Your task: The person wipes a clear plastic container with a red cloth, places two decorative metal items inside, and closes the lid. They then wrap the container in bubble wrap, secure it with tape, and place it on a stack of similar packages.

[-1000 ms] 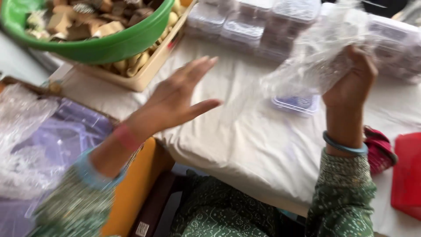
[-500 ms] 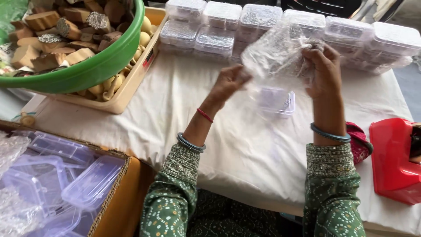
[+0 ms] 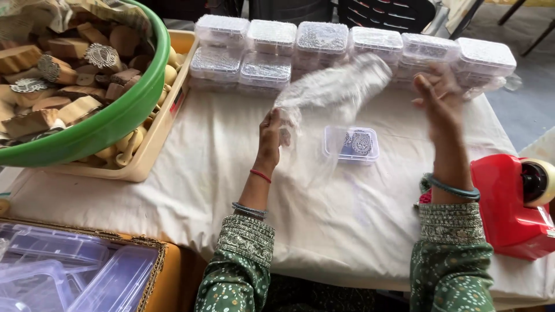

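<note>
Over the white-clothed table (image 3: pixel 191 173), a clear crinkled plastic bag (image 3: pixel 329 89), motion-blurred, in the left hand (image 3: pixel 270 134)'s clenched grip, right hand (image 3: pixel 440 95) released.

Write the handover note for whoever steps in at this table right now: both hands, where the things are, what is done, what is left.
Left hand: pinches one end of a clear plastic bag, held up above the table.
Right hand: raised and open, blurred, beside the bag's far end; contact cannot be told.
Small clear box with a patterned piece inside lies closed on the white cloth, below the bag, not bagged.
Done: filled boxes stand stacked in a row at the far edge.
Left: the small box looks unwrapped. Red tape dispenser sits at the right, green basin of wooden blocks at the left.
</note>
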